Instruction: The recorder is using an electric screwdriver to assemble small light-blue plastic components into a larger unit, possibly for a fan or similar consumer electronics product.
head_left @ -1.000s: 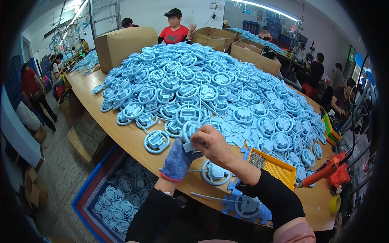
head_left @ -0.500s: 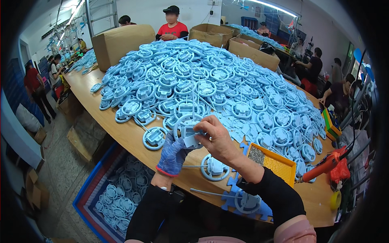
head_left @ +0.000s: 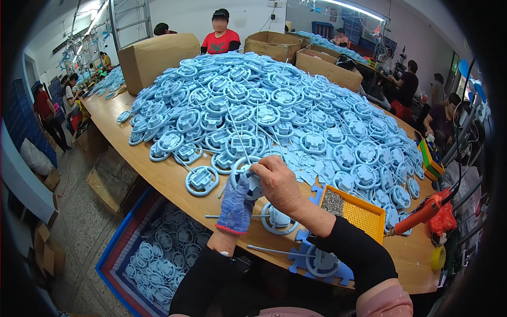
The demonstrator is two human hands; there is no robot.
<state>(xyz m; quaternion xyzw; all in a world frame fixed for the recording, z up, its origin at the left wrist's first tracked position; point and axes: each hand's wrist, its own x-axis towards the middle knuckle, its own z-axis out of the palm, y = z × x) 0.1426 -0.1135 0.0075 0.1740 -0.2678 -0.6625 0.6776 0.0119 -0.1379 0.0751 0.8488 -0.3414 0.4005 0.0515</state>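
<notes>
A light-blue plastic ring part (head_left: 254, 186) with a boxy centre is held above the table's near edge, tilted. My left hand (head_left: 236, 205), in a blue-grey knit glove, is closed round its lower left side. From above right, the bent fingers of my bare right hand (head_left: 280, 185) close on its upper right edge and hide part of the centre. Whether a small plate is under those fingertips is hidden. Another ring part (head_left: 279, 219) with a thin rod lies on the table below my right hand. One more ring part (head_left: 322, 263) rests on a blue foam mat (head_left: 346, 274).
A large heap of similar ring parts (head_left: 266, 115) covers the wooden table (head_left: 153, 171). On the right are a yellow tray (head_left: 364, 216) with small metal pieces and an orange power screwdriver (head_left: 420, 215). A lined bin (head_left: 119, 253) stands below left. People sit farther back.
The small flat plate that my right fingers held tilted over the ring part no longer shows apart from it. My left hand has moved slightly right, and the ring part has turned.
</notes>
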